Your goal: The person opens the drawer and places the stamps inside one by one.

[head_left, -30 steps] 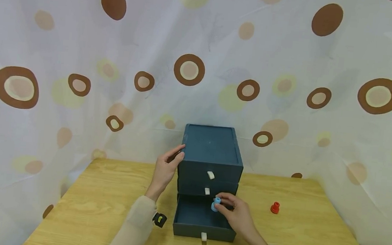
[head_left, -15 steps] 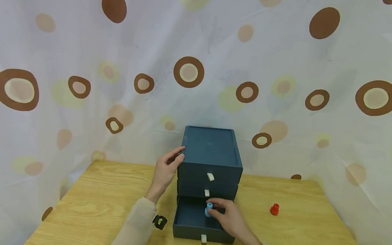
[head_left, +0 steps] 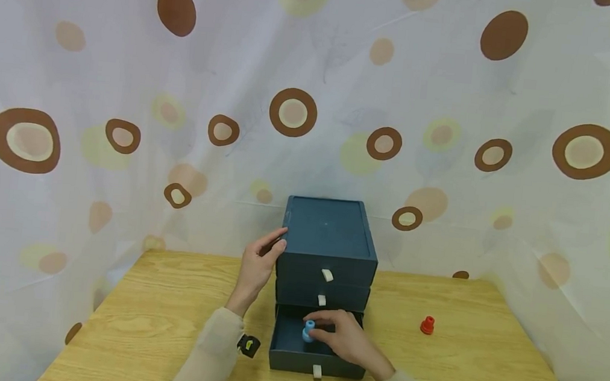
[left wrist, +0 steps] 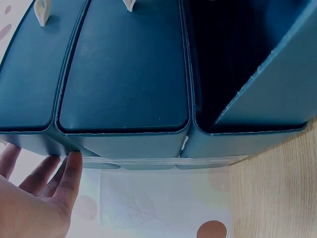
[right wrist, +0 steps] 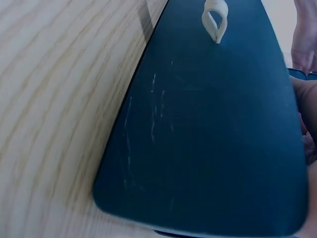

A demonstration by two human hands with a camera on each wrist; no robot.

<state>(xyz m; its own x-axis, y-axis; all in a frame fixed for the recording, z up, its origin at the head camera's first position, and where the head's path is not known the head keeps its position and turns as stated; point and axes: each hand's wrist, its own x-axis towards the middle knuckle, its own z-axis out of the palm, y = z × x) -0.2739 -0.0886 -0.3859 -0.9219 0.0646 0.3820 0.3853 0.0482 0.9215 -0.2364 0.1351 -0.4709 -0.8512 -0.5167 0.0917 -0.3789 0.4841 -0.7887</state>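
Note:
A dark blue desktop drawer unit (head_left: 329, 226) stands on the table, its bottom drawer (head_left: 290, 361) pulled out. Inside that drawer's opening, my right hand (head_left: 350, 341) pinches a small light-blue stepped plastic piece (head_left: 308, 335), wide at the base with a narrower hollow top. Whether the piece touches the drawer floor I cannot tell. My left hand (head_left: 256, 268) rests its fingertips against the unit's upper left side; the left wrist view shows these fingers (left wrist: 72, 173) fairly straight. In the right wrist view the drawer front (right wrist: 208, 129) hides the piece and most of the right hand.
A red stepped piece (head_left: 427, 325) of similar shape stands on the wooden table (head_left: 475, 363), right of the unit. The upper two drawers are closed, with white loop tabs (head_left: 327, 275). A patterned curtain (head_left: 338, 54) hangs behind the table.
My right hand has moved left and toward the front of the open drawer, carrying the light-blue piece lower. The left hand has stayed on the unit's side. The head view has shifted slightly.

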